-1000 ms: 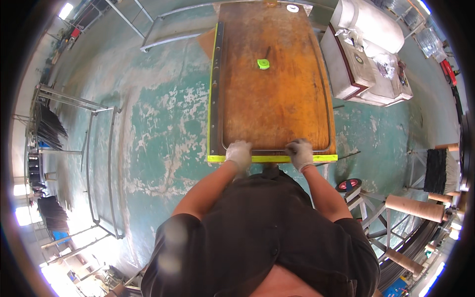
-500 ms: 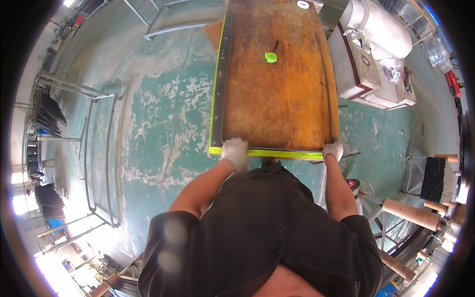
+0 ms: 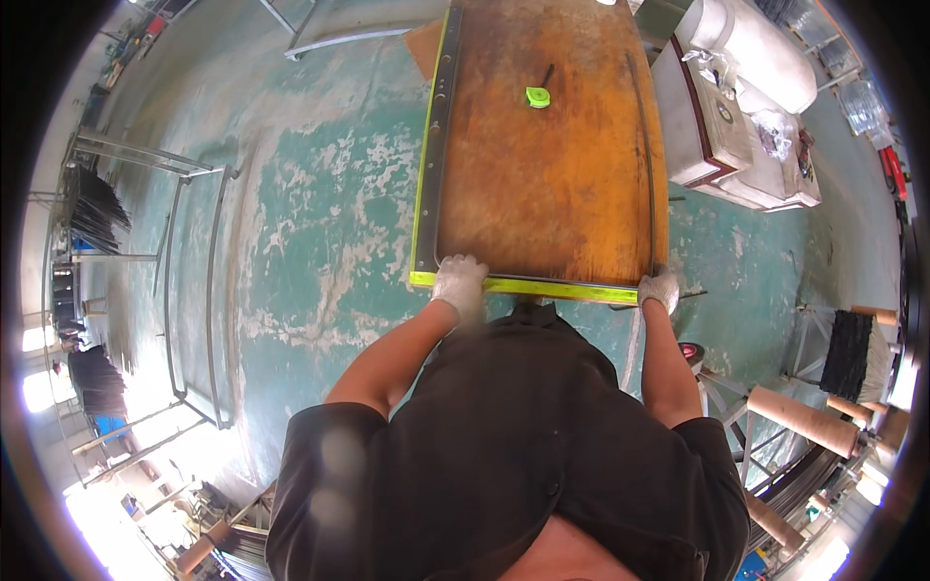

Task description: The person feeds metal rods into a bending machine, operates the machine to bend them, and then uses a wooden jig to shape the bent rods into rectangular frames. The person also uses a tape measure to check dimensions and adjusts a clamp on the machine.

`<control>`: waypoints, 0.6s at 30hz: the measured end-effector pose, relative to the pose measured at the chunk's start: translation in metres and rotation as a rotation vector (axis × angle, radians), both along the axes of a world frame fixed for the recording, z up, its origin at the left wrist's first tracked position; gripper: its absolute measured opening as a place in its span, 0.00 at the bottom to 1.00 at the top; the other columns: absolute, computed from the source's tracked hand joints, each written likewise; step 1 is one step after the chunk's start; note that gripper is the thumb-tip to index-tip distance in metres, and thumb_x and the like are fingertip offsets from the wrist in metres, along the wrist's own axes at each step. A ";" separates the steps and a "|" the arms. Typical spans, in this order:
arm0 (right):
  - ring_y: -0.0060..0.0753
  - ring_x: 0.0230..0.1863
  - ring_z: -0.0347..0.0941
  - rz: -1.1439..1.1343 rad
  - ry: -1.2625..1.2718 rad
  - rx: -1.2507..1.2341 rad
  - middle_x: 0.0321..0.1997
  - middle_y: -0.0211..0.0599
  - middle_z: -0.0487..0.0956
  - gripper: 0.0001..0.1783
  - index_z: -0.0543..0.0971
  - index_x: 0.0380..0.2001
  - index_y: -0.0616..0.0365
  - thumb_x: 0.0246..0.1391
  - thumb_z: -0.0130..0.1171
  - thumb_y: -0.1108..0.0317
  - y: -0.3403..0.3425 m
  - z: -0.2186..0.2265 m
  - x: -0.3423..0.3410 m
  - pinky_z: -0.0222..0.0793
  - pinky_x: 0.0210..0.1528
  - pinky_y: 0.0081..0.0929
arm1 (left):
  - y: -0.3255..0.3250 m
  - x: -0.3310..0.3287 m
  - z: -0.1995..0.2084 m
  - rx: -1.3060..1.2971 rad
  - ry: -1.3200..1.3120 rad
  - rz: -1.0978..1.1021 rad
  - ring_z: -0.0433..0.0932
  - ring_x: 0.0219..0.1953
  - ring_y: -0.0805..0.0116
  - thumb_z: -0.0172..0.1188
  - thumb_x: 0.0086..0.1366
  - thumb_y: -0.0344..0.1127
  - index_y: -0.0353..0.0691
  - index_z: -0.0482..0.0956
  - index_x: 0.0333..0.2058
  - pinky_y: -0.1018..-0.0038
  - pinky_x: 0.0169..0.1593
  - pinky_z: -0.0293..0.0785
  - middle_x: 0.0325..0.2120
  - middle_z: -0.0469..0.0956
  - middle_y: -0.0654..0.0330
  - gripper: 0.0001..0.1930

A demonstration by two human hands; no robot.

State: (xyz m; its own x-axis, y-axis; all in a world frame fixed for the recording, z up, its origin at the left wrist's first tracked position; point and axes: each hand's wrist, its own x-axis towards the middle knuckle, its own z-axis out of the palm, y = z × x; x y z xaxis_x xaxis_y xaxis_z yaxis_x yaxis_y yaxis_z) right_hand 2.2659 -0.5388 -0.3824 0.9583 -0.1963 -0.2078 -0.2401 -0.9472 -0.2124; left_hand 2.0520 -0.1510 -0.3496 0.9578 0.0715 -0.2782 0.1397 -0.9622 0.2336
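Note:
A long wooden tabletop [image 3: 552, 184], worn and brown, stretches away in front of me with a yellow-green strip [image 3: 552, 289] along its near edge. A thin dark rod [image 3: 643, 145] runs up the right side of the board and appears to continue along the near edge. My left hand [image 3: 459, 283], in a whitish glove, curls its fingers over the near left corner, beside a dark perforated metal rail [image 3: 433, 165]. At the near right corner my gloved right hand [image 3: 660, 290] closes round the rod's end of the edge. The gloves hide the exact grip.
A green tape measure [image 3: 538, 97] lies on the board farther away. To the right stands a white bench [image 3: 683, 145] bearing a big white roll [image 3: 751, 48] and plastic bags. Metal frames [image 3: 221, 290] stand at the left; brown rolls [image 3: 802, 420] sit at the lower right.
The board and tape measure sit slightly higher in the picture as the view shifts. Both hands stay at the near corners with little change in grip.

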 end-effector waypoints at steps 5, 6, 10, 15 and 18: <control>0.55 0.57 0.84 -0.080 0.033 0.064 0.54 0.50 0.88 0.25 0.86 0.56 0.50 0.53 0.68 0.64 0.001 0.010 -0.005 0.79 0.60 0.47 | -0.007 -0.001 0.011 0.065 0.027 -0.028 0.81 0.53 0.52 0.71 0.57 0.39 0.43 0.88 0.41 0.58 0.60 0.75 0.43 0.84 0.53 0.14; 0.55 0.58 0.84 -0.080 0.026 0.088 0.54 0.50 0.88 0.25 0.86 0.56 0.51 0.54 0.68 0.63 -0.002 0.007 -0.004 0.79 0.60 0.47 | -0.008 -0.001 0.013 0.086 0.046 -0.038 0.81 0.54 0.53 0.69 0.57 0.38 0.43 0.88 0.42 0.59 0.60 0.74 0.43 0.84 0.53 0.14; 0.56 0.57 0.85 -0.077 0.015 0.102 0.53 0.51 0.88 0.25 0.86 0.55 0.51 0.52 0.68 0.62 -0.007 -0.003 -0.001 0.79 0.60 0.47 | -0.006 0.000 0.022 0.082 0.067 -0.066 0.80 0.54 0.53 0.67 0.58 0.36 0.42 0.88 0.43 0.61 0.62 0.72 0.43 0.84 0.53 0.14; 0.57 0.56 0.85 -0.108 0.034 0.062 0.53 0.52 0.88 0.25 0.86 0.54 0.51 0.51 0.68 0.62 -0.001 0.001 -0.002 0.79 0.60 0.47 | -0.007 -0.004 0.018 0.029 0.077 0.010 0.81 0.53 0.52 0.66 0.58 0.35 0.42 0.87 0.42 0.60 0.59 0.75 0.43 0.84 0.51 0.13; 0.58 0.55 0.85 -0.099 0.052 0.032 0.52 0.52 0.88 0.25 0.86 0.54 0.52 0.51 0.67 0.62 -0.003 -0.003 0.001 0.79 0.60 0.47 | -0.006 -0.004 0.004 0.058 0.043 0.022 0.81 0.52 0.52 0.65 0.59 0.34 0.41 0.86 0.41 0.59 0.56 0.78 0.43 0.84 0.51 0.11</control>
